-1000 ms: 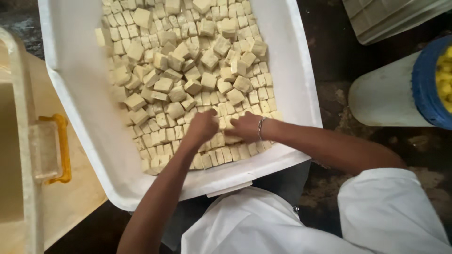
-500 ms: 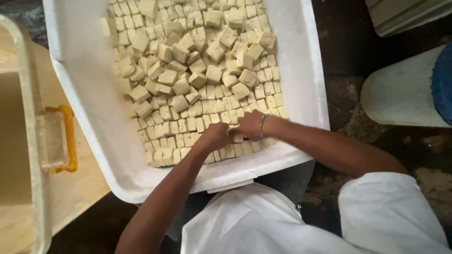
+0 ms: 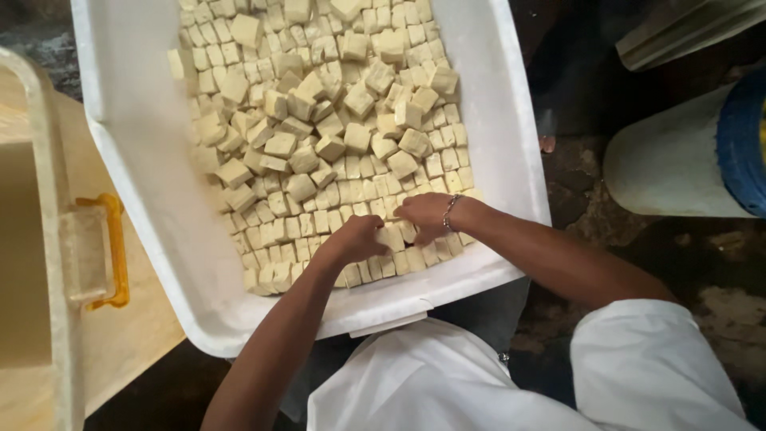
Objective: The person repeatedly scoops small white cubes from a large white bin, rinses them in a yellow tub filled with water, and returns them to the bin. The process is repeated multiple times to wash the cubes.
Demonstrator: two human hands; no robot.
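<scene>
Both hands have been drawn nearer the tub's (image 3: 136,144) near edge since the earlier frame. Pale, matt cubes (image 3: 335,136) are packed in rows at that edge and heaped loosely toward the middle. One cube is pinched by the curled fingers of the left hand (image 3: 357,239); the right hand (image 3: 424,215), fingers pressed together, is laid on adjacent cubes. A metal bracelet (image 3: 452,212) is worn.
</scene>
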